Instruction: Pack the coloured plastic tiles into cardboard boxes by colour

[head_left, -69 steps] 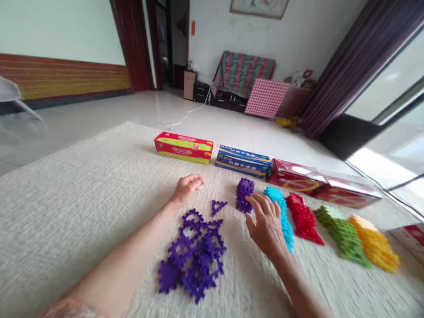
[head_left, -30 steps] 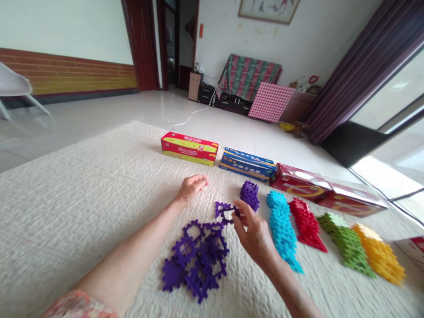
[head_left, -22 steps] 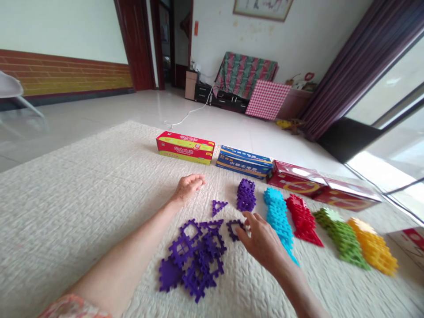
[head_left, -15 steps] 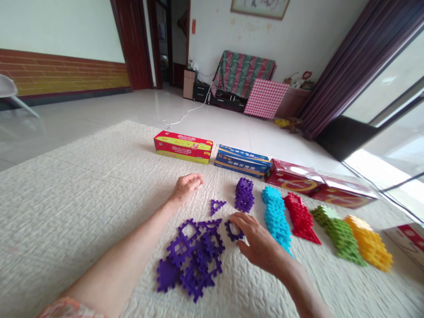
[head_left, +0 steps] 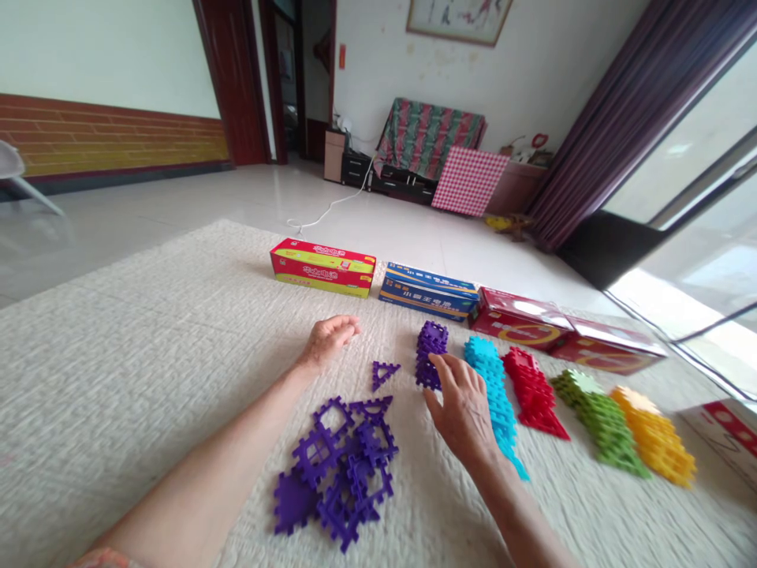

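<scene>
My right hand is at the near end of a row of overlapping purple pieces, its fingertips touching the row and its thumb apart. A loose pile of purple notched pieces lies nearer to me, with squares and a triangle in it. Between pile and row lies a small purple triangle by itself. My left hand rests above and left of that triangle, fingers curled together; nothing shows in it.
Right of the purple row lie rows of cyan, red, green and yellow pieces. Behind stand a red-yellow box, a blue box and dark red boxes. Another box is at far right.
My right hand has moved up from beside the pile to the purple row. The square piece that it touched is gone from that spot. My left hand has barely moved.
</scene>
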